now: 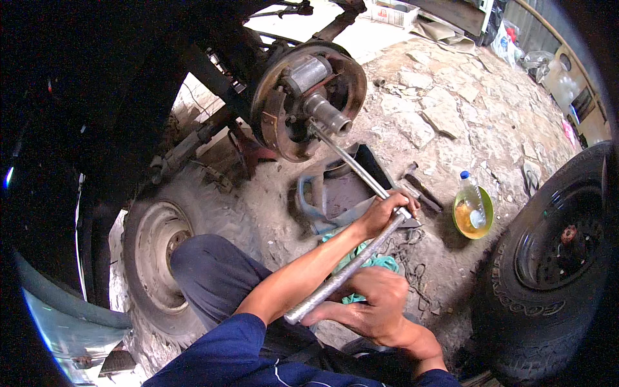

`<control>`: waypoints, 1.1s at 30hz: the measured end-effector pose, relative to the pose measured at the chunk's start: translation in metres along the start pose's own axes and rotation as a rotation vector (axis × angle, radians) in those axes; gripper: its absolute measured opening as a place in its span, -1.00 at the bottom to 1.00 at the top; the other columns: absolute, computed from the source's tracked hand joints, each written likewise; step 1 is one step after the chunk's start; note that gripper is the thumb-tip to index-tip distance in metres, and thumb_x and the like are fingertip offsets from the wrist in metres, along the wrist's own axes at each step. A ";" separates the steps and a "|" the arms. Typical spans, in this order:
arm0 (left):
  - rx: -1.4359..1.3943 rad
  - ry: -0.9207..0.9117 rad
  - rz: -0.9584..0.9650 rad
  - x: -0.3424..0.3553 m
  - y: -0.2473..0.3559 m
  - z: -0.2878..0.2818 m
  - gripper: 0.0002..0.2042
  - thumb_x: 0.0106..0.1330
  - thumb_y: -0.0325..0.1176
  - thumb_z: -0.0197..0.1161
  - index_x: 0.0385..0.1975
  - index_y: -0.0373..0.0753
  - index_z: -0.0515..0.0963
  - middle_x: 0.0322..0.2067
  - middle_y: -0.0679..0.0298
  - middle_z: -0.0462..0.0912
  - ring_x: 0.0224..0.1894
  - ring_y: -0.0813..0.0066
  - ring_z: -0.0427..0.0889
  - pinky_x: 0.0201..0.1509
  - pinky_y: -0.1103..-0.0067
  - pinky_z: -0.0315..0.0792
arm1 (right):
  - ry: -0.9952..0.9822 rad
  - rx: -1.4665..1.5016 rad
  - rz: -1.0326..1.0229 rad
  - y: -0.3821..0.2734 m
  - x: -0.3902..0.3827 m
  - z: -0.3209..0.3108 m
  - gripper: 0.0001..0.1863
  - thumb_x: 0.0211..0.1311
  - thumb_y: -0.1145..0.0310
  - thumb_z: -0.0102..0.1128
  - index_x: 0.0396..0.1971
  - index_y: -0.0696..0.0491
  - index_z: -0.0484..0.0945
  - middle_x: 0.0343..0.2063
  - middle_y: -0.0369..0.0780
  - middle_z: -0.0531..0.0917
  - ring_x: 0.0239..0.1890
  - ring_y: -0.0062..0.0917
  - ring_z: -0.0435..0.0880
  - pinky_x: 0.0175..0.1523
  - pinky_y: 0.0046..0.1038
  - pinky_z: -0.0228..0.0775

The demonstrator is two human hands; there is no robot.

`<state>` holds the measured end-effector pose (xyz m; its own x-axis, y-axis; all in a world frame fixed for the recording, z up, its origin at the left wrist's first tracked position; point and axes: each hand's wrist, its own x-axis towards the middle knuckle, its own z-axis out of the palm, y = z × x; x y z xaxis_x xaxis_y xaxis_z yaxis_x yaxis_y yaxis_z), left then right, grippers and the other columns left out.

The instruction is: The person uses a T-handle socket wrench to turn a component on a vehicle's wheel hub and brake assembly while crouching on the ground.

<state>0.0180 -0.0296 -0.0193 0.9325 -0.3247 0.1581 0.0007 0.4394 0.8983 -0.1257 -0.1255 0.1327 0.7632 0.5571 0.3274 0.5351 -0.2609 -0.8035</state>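
A long socket wrench (351, 277) with a shiny extension bar (358, 169) reaches up to the brake backing plate (271, 122), beside the bare axle spindle (330, 115). My left hand (389, 211) is closed around the joint where the bar meets the thick handle. Lower down, my right hand (371, 303) is curled against the handle, its thumb stretched toward the handle's end; part of its grip is hidden. A cylindrical metal part (308, 74) sits on the plate above the spindle. What the bar's far end fits onto is too small to make out.
Below the hub lies a cut-open dark container (342, 193), with a hammer (422, 188) beside it. A green bowl (485, 226) holds amber liquid and a plastic bottle (471, 193). Tyres lie at left (158, 242) and right (548, 271). Green cloth (385, 262) is near my hands.
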 end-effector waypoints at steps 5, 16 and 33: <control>-0.126 0.072 0.034 -0.005 -0.017 -0.005 -0.74 0.29 -0.41 -0.12 -0.57 -0.33 0.48 -0.56 0.17 0.53 -0.28 0.32 0.54 0.09 0.42 0.38 | 0.242 -0.355 -0.578 -0.010 0.035 -0.008 -0.41 -0.28 -0.01 0.53 -0.23 0.04 0.62 -0.37 -0.32 0.56 -0.30 -0.47 0.59 -0.20 -0.41 0.37; -0.391 0.317 -0.099 -0.009 -0.017 0.011 -0.59 0.32 -0.17 -0.14 -0.67 -0.32 0.44 -0.67 0.13 0.48 -0.41 0.28 0.57 -0.11 0.46 0.44 | 0.210 -0.127 -0.841 -0.007 0.046 0.048 -0.65 0.07 0.02 0.23 -0.38 0.01 0.53 -0.66 -0.40 0.34 -0.68 -0.68 0.38 -0.64 -0.62 0.20; 0.164 0.384 -0.141 -0.027 0.000 0.021 -0.56 0.40 0.09 0.04 -0.54 -0.16 0.39 -0.66 0.45 0.40 -0.59 0.69 0.40 -0.51 0.65 0.29 | 1.131 -0.690 -0.623 0.056 0.149 -0.121 -0.87 0.22 0.49 0.14 -0.23 0.11 0.54 -0.16 -0.16 0.60 -0.04 -0.32 0.51 0.07 -0.32 0.29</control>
<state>-0.0152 -0.0386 -0.0150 0.9940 -0.0235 -0.1064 0.1089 0.2641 0.9583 0.0618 -0.1526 0.1968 0.0455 -0.0985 0.9941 0.6931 -0.7135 -0.1024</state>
